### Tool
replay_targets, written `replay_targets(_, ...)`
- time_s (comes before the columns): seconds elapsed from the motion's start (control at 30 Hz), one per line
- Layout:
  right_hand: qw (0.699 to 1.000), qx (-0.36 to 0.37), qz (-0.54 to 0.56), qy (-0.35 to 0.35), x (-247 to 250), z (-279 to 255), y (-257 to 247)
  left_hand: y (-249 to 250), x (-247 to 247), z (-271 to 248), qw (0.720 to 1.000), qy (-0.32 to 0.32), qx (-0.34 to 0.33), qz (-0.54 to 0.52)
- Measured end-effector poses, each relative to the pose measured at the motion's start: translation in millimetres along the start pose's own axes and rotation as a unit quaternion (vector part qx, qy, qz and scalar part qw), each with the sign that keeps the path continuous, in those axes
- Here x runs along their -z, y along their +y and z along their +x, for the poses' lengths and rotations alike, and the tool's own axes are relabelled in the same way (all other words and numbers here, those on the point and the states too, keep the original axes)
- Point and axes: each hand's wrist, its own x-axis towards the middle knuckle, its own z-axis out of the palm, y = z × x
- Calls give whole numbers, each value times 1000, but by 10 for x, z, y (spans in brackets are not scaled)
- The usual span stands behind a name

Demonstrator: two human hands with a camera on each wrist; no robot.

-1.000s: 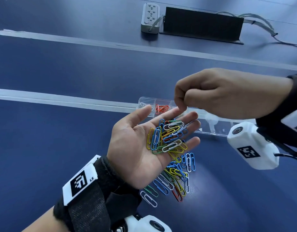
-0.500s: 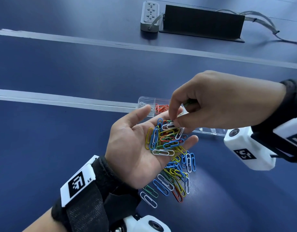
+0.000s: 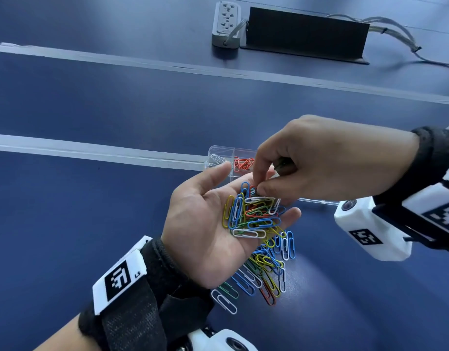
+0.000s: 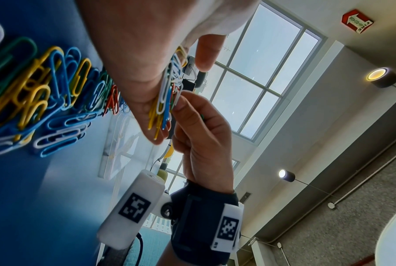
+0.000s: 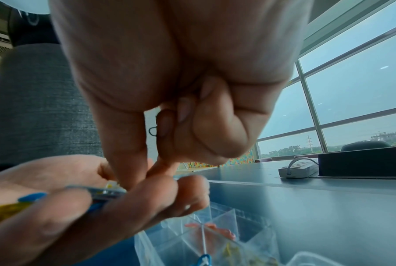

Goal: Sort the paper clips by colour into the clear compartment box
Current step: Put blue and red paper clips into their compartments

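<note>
My left hand (image 3: pixel 208 221) lies palm up, fingers straight, carrying a heap of mixed coloured paper clips (image 3: pixel 254 216). My right hand (image 3: pixel 256 190) reaches down onto the heap's far end, thumb and forefinger pinching a dark green clip. Its other fingers are curled round more green clips (image 3: pixel 281 165), also seen as a green clip loop (image 5: pixel 152 131). Behind the hands stands the clear compartment box (image 3: pixel 219 150), with white clips (image 3: pixel 216 158) in its left end cell and red clips (image 3: pixel 243 163) in the one beside it. The rest of the box is hidden.
A loose pile of coloured clips (image 3: pixel 266 269) lies on the blue table under my left fingers. At the back stand a grey power strip (image 3: pixel 226 21) and a black box (image 3: pixel 304 34) with cables (image 3: pixel 395 34). Pale strips (image 3: pixel 91 150) cross the table.
My right hand came down from above the box to the heap in my left palm and now pinches a clip there. The left hand stayed almost still.
</note>
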Motion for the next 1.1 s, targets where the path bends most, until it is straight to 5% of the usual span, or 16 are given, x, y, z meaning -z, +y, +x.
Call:
replay_targets(0.4,998,-34,56,-20,-7,-31,69,-15,12,19,1000,6,-3,13)
replay_targets(0.7,961,-104,253,-34,37,-8,144,-19,-25,11,1000,14,13,14)
replay_targets(1.1,999,-16,-30,-9,12,159,57,-135,-56,4,997,34,67,18)
